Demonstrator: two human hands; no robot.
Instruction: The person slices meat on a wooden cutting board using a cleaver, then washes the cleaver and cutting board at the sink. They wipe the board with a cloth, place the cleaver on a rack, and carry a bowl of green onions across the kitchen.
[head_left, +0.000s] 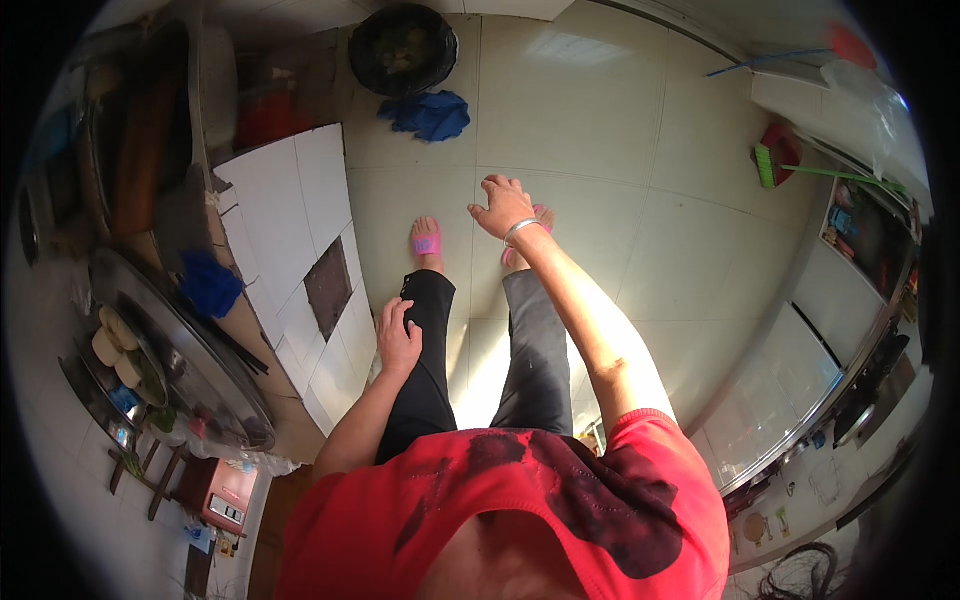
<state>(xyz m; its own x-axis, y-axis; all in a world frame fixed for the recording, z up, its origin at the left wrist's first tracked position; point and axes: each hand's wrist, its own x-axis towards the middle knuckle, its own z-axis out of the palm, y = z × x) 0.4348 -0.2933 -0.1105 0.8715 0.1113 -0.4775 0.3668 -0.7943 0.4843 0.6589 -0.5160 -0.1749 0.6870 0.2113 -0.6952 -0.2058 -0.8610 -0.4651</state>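
Note:
My right hand (505, 208), with a silver bangle at its wrist, is stretched forward over the tiled floor, empty, its fingers spread and slightly bent. Lower and to the left, my left hand (397, 337) hangs beside my black trouser leg (424, 352) with loosely curled fingers and nothing in it. Pink slippers (426, 244) are on my feet. Beyond them a crumpled blue cloth (427, 116) lies on the floor, touching or close to a round bin with a black liner (403, 49) that has scraps inside.
At left, a white-tiled counter (300, 217) carries a large metal lid or pan (217, 375), another blue cloth (211, 283) and black chopsticks (238, 349). A red dustpan (786, 150) and green-bristled broom (765, 166) stand right. White cabinets (780, 367) line the right side.

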